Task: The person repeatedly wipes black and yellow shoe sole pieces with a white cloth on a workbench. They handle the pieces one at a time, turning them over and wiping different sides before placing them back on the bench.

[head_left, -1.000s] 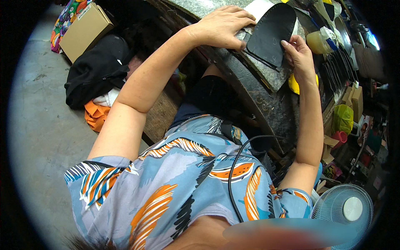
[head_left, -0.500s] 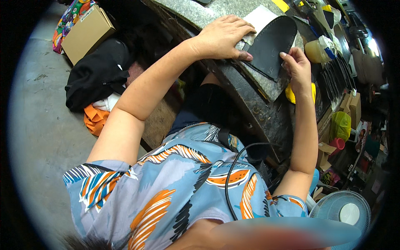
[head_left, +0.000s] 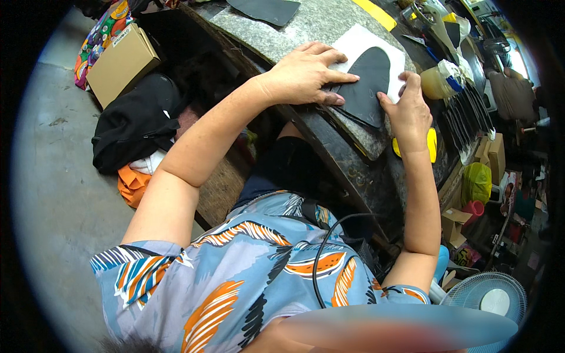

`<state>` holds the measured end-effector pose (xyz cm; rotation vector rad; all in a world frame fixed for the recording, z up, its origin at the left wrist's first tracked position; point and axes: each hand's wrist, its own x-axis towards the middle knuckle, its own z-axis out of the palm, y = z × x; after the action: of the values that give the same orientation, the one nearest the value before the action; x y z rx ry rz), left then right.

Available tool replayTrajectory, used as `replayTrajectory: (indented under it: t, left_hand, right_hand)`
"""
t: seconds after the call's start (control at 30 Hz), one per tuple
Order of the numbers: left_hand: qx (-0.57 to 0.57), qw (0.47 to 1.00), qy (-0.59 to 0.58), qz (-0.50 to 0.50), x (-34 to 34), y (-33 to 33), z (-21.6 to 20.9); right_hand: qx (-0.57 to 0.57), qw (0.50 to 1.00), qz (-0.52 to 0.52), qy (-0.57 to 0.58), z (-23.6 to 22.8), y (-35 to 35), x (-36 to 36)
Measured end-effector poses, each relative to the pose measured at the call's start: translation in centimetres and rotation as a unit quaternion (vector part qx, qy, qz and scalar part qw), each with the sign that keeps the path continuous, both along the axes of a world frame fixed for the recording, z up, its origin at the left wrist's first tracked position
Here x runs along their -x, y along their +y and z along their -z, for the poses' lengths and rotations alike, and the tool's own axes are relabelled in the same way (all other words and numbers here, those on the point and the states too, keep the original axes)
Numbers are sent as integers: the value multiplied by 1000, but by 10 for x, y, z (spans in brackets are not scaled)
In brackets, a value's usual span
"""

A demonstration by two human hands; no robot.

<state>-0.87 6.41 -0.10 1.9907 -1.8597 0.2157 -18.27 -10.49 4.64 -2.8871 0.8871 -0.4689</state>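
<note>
A flat black piece, rounded at its far end [head_left: 368, 73], lies on a white sheet [head_left: 397, 60] over a speckled grey slab [head_left: 235, 23] on the workbench. My left hand [head_left: 303, 77] rests at the left side of the black piece, fingers spread and index fingertip on its surface. At its right edge, my right hand [head_left: 410, 115] has the thumb touching the piece. The other fingers of that hand are curled over the sheet's right margin, apart from the thumb. Another black piece [head_left: 268, 9] lies farther off on the slab.
A jar of yellowish stuff [head_left: 436, 83] stands right of my right hand, near a row of thin black pieces [head_left: 468, 115]. A yellow object [head_left: 432, 145] is beside my right wrist. A fan [head_left: 494, 300] stands low right. A cardboard box [head_left: 120, 65] sits left.
The black piece, held up at its right edge before, now lies flat on the white sheet. My right hand has loosened its pinch; my left index finger now reaches onto the piece.
</note>
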Motion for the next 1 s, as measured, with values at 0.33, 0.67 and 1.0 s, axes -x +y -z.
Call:
replayTrajectory:
  t: [0.33, 0.67, 1.0]
  left_hand:
    - [11, 1000, -22, -9, -2, -1, 9]
    - [6, 996, -18, -87, 27, -10, 8]
    - [61, 981, 175, 62, -4, 12, 2]
  right_hand:
    - [47, 965, -251, -63, 30, 14, 25]
    - [20, 962, -274, -7, 41, 4, 31]
    - [-116, 948, -294, 49, 28, -4, 41]
